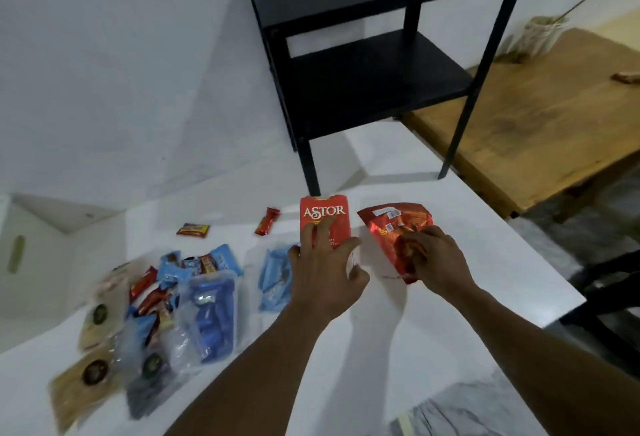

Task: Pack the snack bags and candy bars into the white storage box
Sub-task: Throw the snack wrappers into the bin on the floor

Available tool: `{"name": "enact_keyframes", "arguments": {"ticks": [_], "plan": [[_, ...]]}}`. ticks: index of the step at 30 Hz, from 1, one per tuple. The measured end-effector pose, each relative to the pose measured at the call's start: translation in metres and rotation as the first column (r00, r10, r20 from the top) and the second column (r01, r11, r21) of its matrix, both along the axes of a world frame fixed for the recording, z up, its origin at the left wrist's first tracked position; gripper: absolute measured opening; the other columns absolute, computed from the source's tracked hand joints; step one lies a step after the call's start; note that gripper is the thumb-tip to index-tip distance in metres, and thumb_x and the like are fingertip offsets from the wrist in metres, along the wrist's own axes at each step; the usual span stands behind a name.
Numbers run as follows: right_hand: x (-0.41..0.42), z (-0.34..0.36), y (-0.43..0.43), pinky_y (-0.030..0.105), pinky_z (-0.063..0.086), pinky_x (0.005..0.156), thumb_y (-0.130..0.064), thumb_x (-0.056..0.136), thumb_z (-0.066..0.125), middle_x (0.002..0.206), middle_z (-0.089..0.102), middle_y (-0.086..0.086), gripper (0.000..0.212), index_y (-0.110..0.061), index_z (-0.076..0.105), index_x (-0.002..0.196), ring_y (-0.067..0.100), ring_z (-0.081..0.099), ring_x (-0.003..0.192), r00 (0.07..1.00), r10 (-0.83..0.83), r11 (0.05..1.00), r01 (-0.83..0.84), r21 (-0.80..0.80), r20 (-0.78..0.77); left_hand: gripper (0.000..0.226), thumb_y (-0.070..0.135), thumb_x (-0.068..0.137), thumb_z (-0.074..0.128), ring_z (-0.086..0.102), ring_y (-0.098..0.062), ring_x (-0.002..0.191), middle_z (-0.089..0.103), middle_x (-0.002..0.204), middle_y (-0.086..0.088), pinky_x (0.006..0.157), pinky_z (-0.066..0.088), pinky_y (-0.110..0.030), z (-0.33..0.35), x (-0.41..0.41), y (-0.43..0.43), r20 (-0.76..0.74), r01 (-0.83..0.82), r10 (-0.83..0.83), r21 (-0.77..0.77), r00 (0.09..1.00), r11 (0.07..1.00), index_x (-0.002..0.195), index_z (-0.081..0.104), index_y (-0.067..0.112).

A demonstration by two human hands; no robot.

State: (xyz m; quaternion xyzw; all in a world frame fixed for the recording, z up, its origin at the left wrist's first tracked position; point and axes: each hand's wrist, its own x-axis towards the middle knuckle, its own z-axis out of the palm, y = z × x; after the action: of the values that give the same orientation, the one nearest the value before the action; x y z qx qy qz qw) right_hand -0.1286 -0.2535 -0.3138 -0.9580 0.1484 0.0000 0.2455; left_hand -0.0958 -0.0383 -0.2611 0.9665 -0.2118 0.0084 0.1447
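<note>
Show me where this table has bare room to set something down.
Bare on the white table: the near strip between the left forearm and right forearm, the stretch right of the red foil bag, the patch under the black stand. Crowded: the left side, under the snack pile.

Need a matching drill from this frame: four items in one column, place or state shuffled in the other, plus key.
1. Astor box
2. red foil bag
3. black shelf unit
4. white storage box

A. at the far left edge of the view
B. gripped by the right hand
C. standing at the back of the white table
D. touched by the left hand

Pairs: 1-D, 2-B, 3-C, 4-A
</note>
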Motion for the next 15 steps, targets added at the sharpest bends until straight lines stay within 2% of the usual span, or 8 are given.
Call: {"name": "enact_keyframes", "arguments": {"ticks": [3, 6, 10, 15], "plan": [[0.020, 0.037, 0.047, 0.040, 0.056, 0.084, -0.009, 0.089, 0.062, 0.131, 0.062, 0.007, 0.037, -0.020, 0.066, 0.124, 0.036, 0.062, 0.108, 0.989, 0.092, 0.996, -0.094, 0.009, 0.118, 0.048, 0.049, 0.076, 0.060, 0.029, -0.027, 0.140, 0.039, 0.149, 0.000, 0.101, 0.043, -0.055, 0.027, 0.004, 0.052, 0.046, -0.059, 0.058, 0.012, 0.997, 0.998, 0.123, 0.060, 0.039], [0.031, 0.068, 0.110, 0.037, 0.054, 0.086, -0.010, 0.088, 0.063, 0.130, 0.063, 0.006, 0.037, -0.022, 0.066, 0.123, 0.033, 0.062, 0.108, 0.961, 0.196, 0.979, -0.203, 0.016, 0.195, 0.047, 0.047, 0.072, 0.063, 0.036, -0.027, 0.135, 0.045, 0.144, 0.000, 0.093, 0.048, -0.055, 0.053, -0.005, 0.122, 0.137, -0.120, 0.117, 0.011, 0.984, 0.993, 0.118, 0.063, 0.039], [0.032, 0.103, 0.212, 0.032, 0.048, 0.088, -0.008, 0.085, 0.064, 0.125, 0.064, 0.006, 0.037, -0.023, 0.068, 0.119, 0.030, 0.062, 0.107, 0.904, 0.337, 0.934, -0.356, 0.026, 0.265, 0.049, 0.050, 0.074, 0.058, 0.031, -0.028, 0.138, 0.039, 0.149, 0.000, 0.096, 0.046, -0.055, 0.079, -0.038, 0.232, 0.155, -0.263, 0.256, 0.026, 0.954, 0.965, 0.122, 0.060, 0.041], [-0.002, 0.135, 0.399, 0.030, 0.043, 0.089, -0.004, 0.081, 0.065, 0.118, 0.065, 0.012, 0.042, -0.024, 0.070, 0.117, 0.032, 0.061, 0.107, 0.769, 0.564, 0.795, -0.604, 0.055, 0.301, 0.051, 0.053, 0.074, 0.058, 0.027, -0.027, 0.138, 0.039, 0.147, 0.002, 0.094, 0.049, -0.053, 0.100, -0.126, 0.412, 0.160, -0.502, 0.501, -0.037, 0.851, 0.864, 0.123, 0.060, 0.041]]}}
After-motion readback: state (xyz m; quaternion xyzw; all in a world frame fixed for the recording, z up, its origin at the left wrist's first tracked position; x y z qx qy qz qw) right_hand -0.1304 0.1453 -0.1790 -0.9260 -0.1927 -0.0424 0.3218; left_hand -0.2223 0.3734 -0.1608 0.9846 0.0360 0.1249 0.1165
